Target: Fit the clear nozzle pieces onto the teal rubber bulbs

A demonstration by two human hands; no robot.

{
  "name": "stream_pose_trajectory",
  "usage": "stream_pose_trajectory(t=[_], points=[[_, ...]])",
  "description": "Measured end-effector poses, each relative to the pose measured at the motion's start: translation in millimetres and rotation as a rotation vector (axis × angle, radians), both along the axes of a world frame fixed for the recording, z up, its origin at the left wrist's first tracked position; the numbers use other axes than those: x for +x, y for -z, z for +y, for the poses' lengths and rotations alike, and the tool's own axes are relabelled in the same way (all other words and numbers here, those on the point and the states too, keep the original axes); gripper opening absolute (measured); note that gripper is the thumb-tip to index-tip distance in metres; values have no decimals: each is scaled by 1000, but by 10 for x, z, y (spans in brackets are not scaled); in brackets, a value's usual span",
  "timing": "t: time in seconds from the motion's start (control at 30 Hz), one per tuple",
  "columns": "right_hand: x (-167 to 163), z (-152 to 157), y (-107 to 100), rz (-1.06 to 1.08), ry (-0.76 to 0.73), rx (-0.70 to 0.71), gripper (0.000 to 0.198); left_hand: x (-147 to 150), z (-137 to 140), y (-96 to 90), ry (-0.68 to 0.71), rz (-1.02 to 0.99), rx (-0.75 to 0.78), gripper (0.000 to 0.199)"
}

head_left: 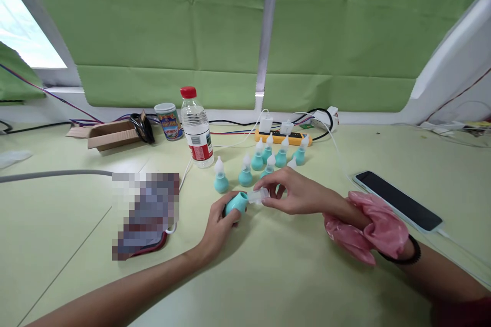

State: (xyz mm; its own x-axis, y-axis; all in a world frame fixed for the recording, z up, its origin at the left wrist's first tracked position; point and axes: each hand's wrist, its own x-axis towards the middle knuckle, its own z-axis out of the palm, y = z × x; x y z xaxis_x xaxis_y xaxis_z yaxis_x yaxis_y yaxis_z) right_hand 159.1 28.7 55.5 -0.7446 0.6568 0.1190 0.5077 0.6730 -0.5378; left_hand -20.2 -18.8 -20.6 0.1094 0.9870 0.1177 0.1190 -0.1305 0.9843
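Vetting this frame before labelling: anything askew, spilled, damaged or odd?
Yes: the red-edged device at left. Coarse pixelation hides most of its face and extends onto the table, probably image masking. I see no spill or damage.

Smooth, rubber-like bulb, cloudy plastic nozzle

The table is smooth with a faint sheen; the bottle is clear, shiny plastic; the box is matt cardboard; the blind is matt and creased, cloth or paper, hard to tell which; the scrunchie looks like glossy, satiny cloth; the right-hand phone has a glossy screen.
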Motion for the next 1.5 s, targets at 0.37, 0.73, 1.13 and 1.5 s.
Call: stream_pose_trajectory(t=[0.37, 0.73, 1.13, 1.5], points=[[-17, 4, 155, -37, -113, 128, 7, 42, -47, -37, 17, 142, 48, 25], [-14, 36, 60, 214, -174, -313, 23, 44, -51, -72, 3, 173, 68, 23], [-62, 88, 213, 120, -196, -58, 32, 33, -78, -23, -30, 227, 152, 24], [-344, -83, 700, 73, 233, 270, 46, 25, -74, 35, -45, 479, 234, 17]])
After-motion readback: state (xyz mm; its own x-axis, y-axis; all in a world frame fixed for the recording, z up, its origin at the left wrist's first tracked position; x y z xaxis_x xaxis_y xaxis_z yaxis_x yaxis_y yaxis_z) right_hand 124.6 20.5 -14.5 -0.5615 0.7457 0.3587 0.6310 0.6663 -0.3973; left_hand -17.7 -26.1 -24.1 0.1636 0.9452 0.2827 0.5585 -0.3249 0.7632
